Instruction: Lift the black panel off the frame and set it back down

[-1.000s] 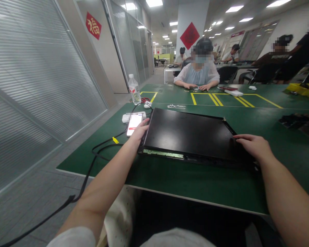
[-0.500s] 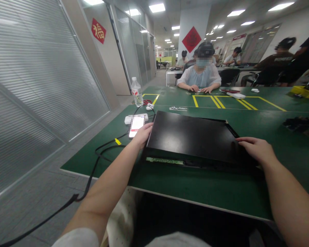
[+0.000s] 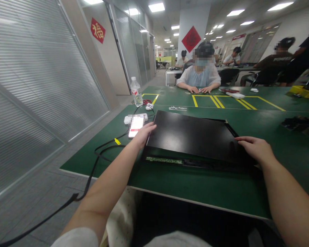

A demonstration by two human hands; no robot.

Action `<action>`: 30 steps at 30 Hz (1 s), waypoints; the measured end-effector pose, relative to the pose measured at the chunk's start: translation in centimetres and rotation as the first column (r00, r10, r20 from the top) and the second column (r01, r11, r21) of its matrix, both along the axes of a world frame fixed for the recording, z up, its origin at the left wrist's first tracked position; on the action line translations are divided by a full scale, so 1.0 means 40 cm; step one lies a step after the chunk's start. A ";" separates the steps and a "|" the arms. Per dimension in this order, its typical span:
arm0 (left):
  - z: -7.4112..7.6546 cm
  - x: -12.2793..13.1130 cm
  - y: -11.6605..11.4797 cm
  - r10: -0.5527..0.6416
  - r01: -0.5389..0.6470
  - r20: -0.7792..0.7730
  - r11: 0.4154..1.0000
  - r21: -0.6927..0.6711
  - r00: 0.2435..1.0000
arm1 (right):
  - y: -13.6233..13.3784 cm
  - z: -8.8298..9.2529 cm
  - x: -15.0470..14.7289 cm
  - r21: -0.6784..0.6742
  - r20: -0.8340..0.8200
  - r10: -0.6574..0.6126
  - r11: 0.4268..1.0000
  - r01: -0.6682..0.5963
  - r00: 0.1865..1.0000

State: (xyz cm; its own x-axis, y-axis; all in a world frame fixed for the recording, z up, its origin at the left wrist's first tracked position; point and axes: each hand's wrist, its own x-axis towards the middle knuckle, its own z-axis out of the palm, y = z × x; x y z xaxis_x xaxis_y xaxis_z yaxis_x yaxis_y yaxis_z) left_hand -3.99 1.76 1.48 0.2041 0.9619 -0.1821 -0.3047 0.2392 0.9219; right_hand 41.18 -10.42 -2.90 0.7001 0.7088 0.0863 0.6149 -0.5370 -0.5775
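A glossy black flat panel [image 3: 190, 135], like a display screen, lies tilted over a black frame [image 3: 231, 128], its near edge raised. Along that near side a narrow green circuit board [image 3: 164, 160] shows below the panel. My left hand [image 3: 145, 133] grips the panel's left edge, with the thumb side over the rim. At the right edge my right hand [image 3: 252, 147] holds the panel between its fingertips, the other fingers curled and partly hidden. Just beyond my left hand lies a lit phone [image 3: 136, 126], leaning against a white power bank-like block [image 3: 128, 119].
A water bottle [image 3: 136, 92] stands at the far left, by red-handled scissors [image 3: 147, 102] and a white mouse-like object [image 3: 149, 106]. A black cable [image 3: 92, 171] runs off the table's left edge. Opposite sits a person [image 3: 201, 73]. Dark items [image 3: 301, 125] lie at right.
My left hand's fingers have moved slightly further over the panel's left edge. The panel stays almost in place, and my right hand has barely shifted.
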 end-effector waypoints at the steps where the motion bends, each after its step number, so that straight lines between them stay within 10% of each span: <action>1: -0.004 -0.004 0.000 -0.039 0.039 0.000 0.999 0.030 0.999 | -0.001 0.000 -0.001 0.005 -0.004 0.000 1.000 0.000 1.000; 30: -0.019 -0.009 0.004 -0.211 0.186 0.053 0.934 0.306 0.976 | 0.012 -0.026 0.021 0.135 -0.171 -0.033 0.989 0.057 0.985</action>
State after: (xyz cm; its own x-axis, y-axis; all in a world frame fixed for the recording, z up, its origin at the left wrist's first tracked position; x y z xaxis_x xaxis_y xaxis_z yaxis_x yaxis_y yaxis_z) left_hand -4.35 1.92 0.73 0.3984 0.9076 0.1321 -0.3581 0.0214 0.9334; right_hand 42.01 -9.92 -3.96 0.7438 0.6657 0.0597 0.4798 -0.4696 -0.7412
